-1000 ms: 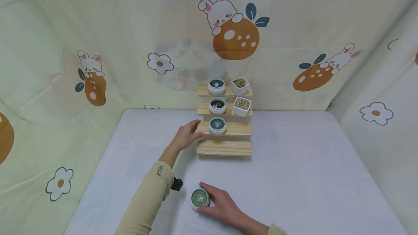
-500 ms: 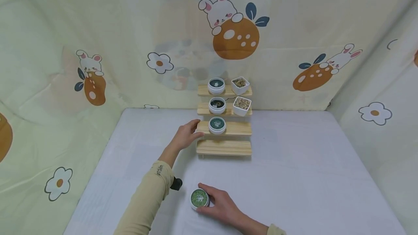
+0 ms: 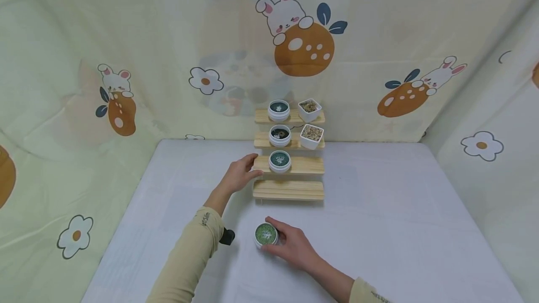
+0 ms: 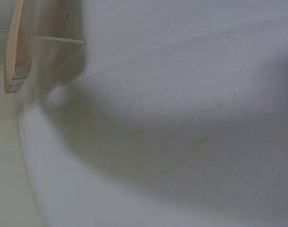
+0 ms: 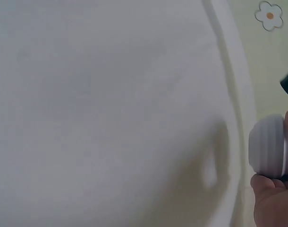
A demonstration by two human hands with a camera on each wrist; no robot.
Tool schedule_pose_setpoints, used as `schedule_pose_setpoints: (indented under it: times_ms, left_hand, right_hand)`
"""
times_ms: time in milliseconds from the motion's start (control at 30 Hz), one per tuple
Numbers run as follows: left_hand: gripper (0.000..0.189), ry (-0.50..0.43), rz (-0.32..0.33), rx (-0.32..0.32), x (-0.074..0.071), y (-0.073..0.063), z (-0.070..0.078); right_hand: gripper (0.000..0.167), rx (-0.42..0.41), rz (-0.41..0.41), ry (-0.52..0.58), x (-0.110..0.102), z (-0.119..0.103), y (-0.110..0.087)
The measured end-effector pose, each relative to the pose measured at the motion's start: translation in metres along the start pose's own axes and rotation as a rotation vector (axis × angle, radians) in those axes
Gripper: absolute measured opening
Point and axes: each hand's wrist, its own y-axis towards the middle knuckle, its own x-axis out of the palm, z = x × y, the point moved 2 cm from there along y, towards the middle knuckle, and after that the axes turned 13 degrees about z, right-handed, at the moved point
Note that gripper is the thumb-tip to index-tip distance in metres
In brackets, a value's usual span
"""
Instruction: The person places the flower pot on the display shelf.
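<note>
In the head view my right hand holds a small round white jar with a speckled green top, thumb and fingers on opposite sides of it. The right wrist view shows the jar's ribbed white side raised above the cloth, with a shadow below. My left hand grips the left end of a stepped wooden shelf, fingers behind and thumb in front of the third board from the back. A round white jar with a dark green top stands on that board, right of the hand.
Higher boards carry two round jars with dark tops and two square white pots of grainy bits. The lowest board faces me. A white cloth covers the table; a printed curtain hangs behind.
My right hand has moved the green-topped jar forward and slightly right, towards the shelf. The left hand stays at the shelf's left end.
</note>
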Motion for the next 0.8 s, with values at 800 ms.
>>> schedule_pose_setpoints:
  times_ms: [800]
  left_hand:
    - [0.066, -0.014, -0.019, -0.002, -0.001, 0.002, 0.000]
  right_hand:
    - [0.078, 0.212, 0.289, -0.098, -0.102, -0.026, 0.072]
